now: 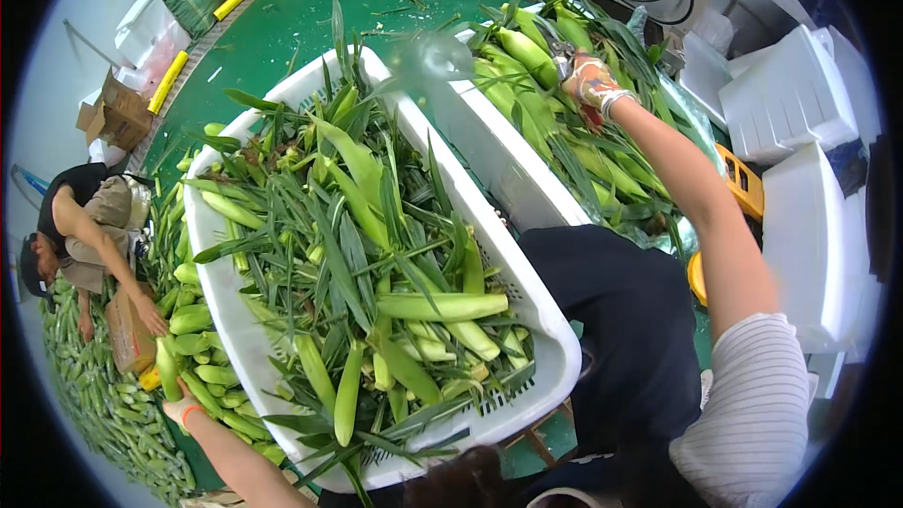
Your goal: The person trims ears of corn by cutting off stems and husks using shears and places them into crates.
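Note:
My left hand [182, 406], in a glove with an orange cuff, reaches out at the lower left. Its fingers close round the lower end of a green corn ear [167, 369], which stands nearly upright beside a pile of husked-green corn ears [202, 343]. At the upper right, my right hand [594, 85] wears a patterned glove. It grips what looks like pruning shears [564, 64], with metal showing at the front and red below the palm. That hand is over a white crate [499, 141] of corn ears, close to a pale green ear [529, 58].
Between my arms stands a large white basket [546, 320] full of husk leaves and some ears. A co-worker [80, 216] bends at the left by a cardboard box [130, 329] and many bagged ears [103, 414]. White foam boxes [795, 94] are stacked at the right.

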A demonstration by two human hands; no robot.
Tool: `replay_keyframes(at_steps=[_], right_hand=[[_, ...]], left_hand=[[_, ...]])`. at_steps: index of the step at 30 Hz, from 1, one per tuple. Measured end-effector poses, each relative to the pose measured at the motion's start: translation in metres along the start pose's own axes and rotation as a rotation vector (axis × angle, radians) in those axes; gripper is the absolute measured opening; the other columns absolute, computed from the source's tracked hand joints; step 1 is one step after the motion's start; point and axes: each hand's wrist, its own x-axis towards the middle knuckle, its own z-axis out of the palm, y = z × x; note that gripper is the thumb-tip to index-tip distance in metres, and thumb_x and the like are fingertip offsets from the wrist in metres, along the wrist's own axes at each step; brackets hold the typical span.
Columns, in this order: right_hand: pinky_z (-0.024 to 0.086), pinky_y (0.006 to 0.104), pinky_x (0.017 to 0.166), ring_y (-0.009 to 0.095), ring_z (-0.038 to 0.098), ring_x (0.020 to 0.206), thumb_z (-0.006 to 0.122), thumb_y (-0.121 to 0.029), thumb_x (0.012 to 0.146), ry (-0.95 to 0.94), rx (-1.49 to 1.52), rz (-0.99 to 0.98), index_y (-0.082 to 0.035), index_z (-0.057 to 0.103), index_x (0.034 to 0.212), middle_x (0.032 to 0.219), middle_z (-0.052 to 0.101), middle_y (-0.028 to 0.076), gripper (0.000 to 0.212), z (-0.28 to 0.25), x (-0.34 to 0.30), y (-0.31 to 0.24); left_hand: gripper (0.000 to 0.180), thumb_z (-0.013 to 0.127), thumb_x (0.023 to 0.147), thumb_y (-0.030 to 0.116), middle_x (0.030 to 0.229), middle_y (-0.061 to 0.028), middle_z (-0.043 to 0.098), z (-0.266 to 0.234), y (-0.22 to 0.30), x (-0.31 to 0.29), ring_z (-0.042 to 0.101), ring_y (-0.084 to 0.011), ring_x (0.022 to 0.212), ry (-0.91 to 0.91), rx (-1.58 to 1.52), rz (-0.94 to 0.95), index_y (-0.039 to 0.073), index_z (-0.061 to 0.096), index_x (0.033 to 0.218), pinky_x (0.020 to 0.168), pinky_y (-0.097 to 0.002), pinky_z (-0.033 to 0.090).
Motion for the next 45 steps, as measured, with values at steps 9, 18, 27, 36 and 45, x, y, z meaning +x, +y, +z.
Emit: replay_keyframes(at_steps=[9,18,27,36,45], right_hand=[[0.050,0.0414,0.078,0.037,0.063,0.085,0.064,-0.029,0.070,0.078,0.001,0.015,-0.002,0.059,0.102,0.093,0.065,0.021,0.042,0.022,-0.003,0.027],[0.049,0.0323,0.060,0.024,0.062,0.071,0.064,-0.014,0.075,0.333,0.437,-0.711,-0.003,0.048,0.113,0.081,0.062,0.012,0.043,-0.198,-0.167,-0.027],[0.049,0.0355,0.072,0.026,0.059,0.076,0.076,-0.025,0.063,0.069,0.658,-1.253,0.000,0.050,0.108,0.091,0.062,0.015,0.057,-0.215,-0.242,-0.183],[0.045,0.0345,0.086,0.030,0.057,0.098,0.078,-0.041,0.062,-0.893,0.510,-0.672,0.007,0.032,0.129,0.106,0.057,0.023,0.094,-0.019,-0.378,-0.152],[0.052,0.0325,0.065,0.018,0.059,0.072,0.064,-0.012,0.080,-1.237,1.287,-0.468,0.000,0.041,0.115,0.086,0.055,0.007,0.043,-0.022,-0.410,-0.237]], left_hand=[[0.042,0.058,0.089,0.027,0.103,-0.0092,0.061,0.090,-0.008,-0.148,0.062,-0.0185,0.082,-0.720,0.486,0.029,0.001,0.050,0.120,0.067,-0.0257,0.049],[0.035,0.065,0.083,0.007,0.108,-0.0109,0.063,0.129,0.053,-0.495,0.060,-0.0178,0.100,-1.469,0.595,0.817,-0.001,0.056,0.115,0.089,-0.0287,0.047],[0.037,0.068,0.078,0.027,0.091,-0.0097,0.064,0.101,0.066,-0.528,0.061,-0.0191,0.082,-1.651,0.240,-0.019,0.002,0.058,0.104,0.078,-0.0311,0.048],[0.051,0.060,0.084,0.045,0.123,-0.0107,0.051,0.036,0.033,-0.346,0.049,-0.0298,0.107,-0.505,-0.611,-0.505,0.011,0.050,0.121,0.093,-0.0487,0.041],[0.042,0.066,0.082,0.038,0.099,-0.0089,0.058,0.039,0.019,-0.347,0.054,-0.0264,0.090,-0.379,-0.578,-0.398,0.005,0.053,0.103,0.085,-0.0449,0.046]])
